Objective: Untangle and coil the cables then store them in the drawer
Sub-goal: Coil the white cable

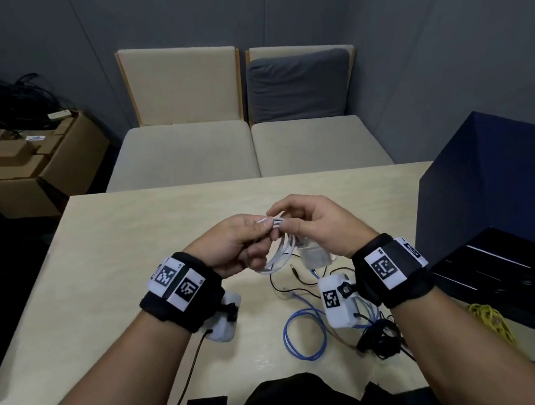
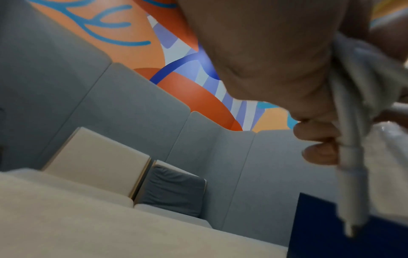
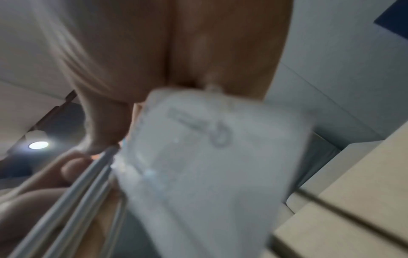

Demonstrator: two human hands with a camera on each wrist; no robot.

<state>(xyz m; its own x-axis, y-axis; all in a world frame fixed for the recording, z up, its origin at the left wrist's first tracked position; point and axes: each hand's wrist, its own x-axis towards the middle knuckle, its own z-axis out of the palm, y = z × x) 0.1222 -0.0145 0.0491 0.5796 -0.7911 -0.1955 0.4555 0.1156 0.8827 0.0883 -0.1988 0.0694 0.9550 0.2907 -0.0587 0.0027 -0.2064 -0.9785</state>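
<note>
Progress early | both hands [image 1: 231, 240] [image 1: 316, 223] pinch white cable [image 1: 280, 253] coil above desk [image 1: 121, 242] centre | blue cable [image 1: 302, 331], black cable [image 1: 379, 339] loose near right | drawer [image 1: 496, 269] right, nothing stored

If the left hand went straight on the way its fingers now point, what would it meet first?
Most likely the right hand: the left hand points right across the white cable that both grip, fingers nearly touching already. Depth between them is hard to judge.
</note>
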